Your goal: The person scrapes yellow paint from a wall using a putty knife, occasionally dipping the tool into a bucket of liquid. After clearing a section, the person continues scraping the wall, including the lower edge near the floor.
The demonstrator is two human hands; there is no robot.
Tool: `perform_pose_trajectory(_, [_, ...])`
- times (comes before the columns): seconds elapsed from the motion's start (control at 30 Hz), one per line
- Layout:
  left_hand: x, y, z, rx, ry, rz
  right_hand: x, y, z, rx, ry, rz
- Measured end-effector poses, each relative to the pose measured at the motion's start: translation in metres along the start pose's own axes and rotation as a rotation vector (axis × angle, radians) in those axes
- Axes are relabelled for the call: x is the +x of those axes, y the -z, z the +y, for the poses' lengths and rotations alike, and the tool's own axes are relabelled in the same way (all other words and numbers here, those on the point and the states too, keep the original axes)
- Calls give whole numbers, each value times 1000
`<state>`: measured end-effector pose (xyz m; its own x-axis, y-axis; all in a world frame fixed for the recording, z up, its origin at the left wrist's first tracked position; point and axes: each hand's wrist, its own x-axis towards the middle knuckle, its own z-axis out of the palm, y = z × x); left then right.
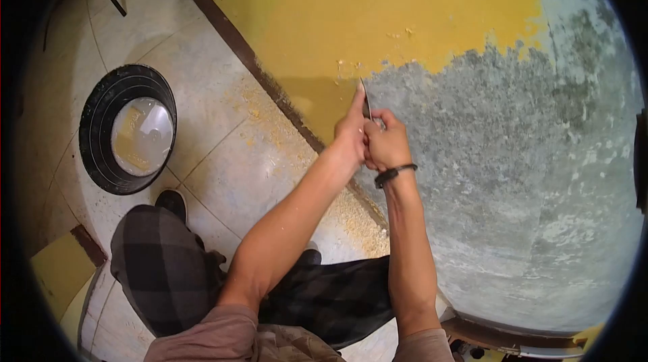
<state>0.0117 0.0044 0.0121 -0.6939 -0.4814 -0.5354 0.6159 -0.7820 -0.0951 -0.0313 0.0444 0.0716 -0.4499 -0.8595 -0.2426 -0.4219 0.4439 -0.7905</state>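
Both hands meet near the centre of the view, pressed together around a thin metal scraper blade (365, 97) whose tip points toward twelve o'clock and touches the wall (405, 4) right at the ragged edge where yellow paint gives way to bare grey plaster (513, 159). The left hand (351, 134) is wrapped on the tool with its forefinger stretched up along the blade; the right hand (388, 142), at three o'clock of the left and touching it, is clenched around the handle, which stays hidden inside the fist. A dark wristband (395, 173) circles the right wrist. Yellow paint flakes (270, 119) lie along the dark skirting (270, 82) at nine o'clock of the hands. Farther out at nine o'clock, well apart, a black round basin (101, 152) sits on the tiled floor (196, 85), holding a pale bowl (143, 134).
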Motion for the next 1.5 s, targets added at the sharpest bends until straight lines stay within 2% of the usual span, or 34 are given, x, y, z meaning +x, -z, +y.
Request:
perform_pose_trajectory(0.03, [-3, 4, -10, -1, 12, 8, -6, 4, 9, -1, -14, 4])
perform_pose_trajectory(0.1, [-4, 2, -7, 157, -74, -90, -6, 4, 11, -22, 86, 7])
perform_pose_trajectory(0.13, [-3, 0, 0, 162, -84, -94, -14, 8, -2, 39, -82, 2])
perform_pose_trajectory(0.23, [9, 0, 4, 55, -83, -5, 3, -6, -7, 51, -17, -52])
perform_pose_trajectory(0.3, [9, 10, 7, 85, -50, -40, -4, -6, -7, 71, -91, -41])
perform_pose_trajectory(0.37, [-5, 4, 1, 154, -23, -61, -1, -3, 17, 35, 90, 8])
perform_pose_trajectory(0.43, [4, -1, -1, 193, -60, 0, -11, -1, 0, 10, 94, 70])
perform_pose_trajectory(0.5, [13, 1, 6, 153, -94, 61, -6, -3, -14, 80, -114, -15])
perform_pose_trajectory(0.53, [11, 7, 13, 76, -46, -7, -1, -11, -13, 89, -33, -31])
perform_pose_trajectory(0.57, [5, 11, 9, 73, -32, 0, -6, -12, -6, 84, -48, -26])
perform_pose_trajectory(0.7, [3, 6, 4, 114, -107, -82, 1, -2, 14, -5, 94, 37])
perform_pose_trajectory(0.77, [-18, -4, 4, 253, -7, 41, -5, 8, 2, 95, -68, -16])
perform_pose_trajectory(0.8, [-5, -4, 9, 181, -94, 27, -2, -2, -7, 84, -65, -11])
perform_pose_trajectory(0.9, [4, 5, 19, 73, -90, -65, 10, -16, -4, 50, 8, -41])
perform_pose_trajectory(0.97, [-7, 0, 9, 145, -89, 2, -4, -8, -1, 64, -2, -38])
perform_pose_trajectory(1.03, [-15, -13, -2, 194, -116, 58, -18, 3, -12, 89, -109, 11])
perform_pose_trajectory(1.1, [-16, -9, 10, 252, -58, 107, -3, -2, -9, 116, -73, -6])
perform_pose_trajectory(1.17, [-6, -2, 19, 59, -95, -25, 0, -12, -19, 123, -62, -58])
perform_pose_trajectory(1.23, [-8, 0, 9, 115, -75, -79, -7, -6, -9, 106, -23, -50])
perform_pose_trajectory(1.3, [-10, -10, -12, 198, -96, 11, -23, 9, -5, 135, -47, 18])
perform_pose_trajectory(1.33, [-13, -15, -11, 255, -114, 128, -21, 14, -10, 152, -93, -6])
perform_pose_trajectory(1.43, [-13, -11, 12, 92, -163, 40, -5, -3, -17, 133, -15, -74])
perform_pose_trajectory(1.5, [-15, -8, 6, 98, -129, 63, -11, 0, -12, 158, -67, -74])
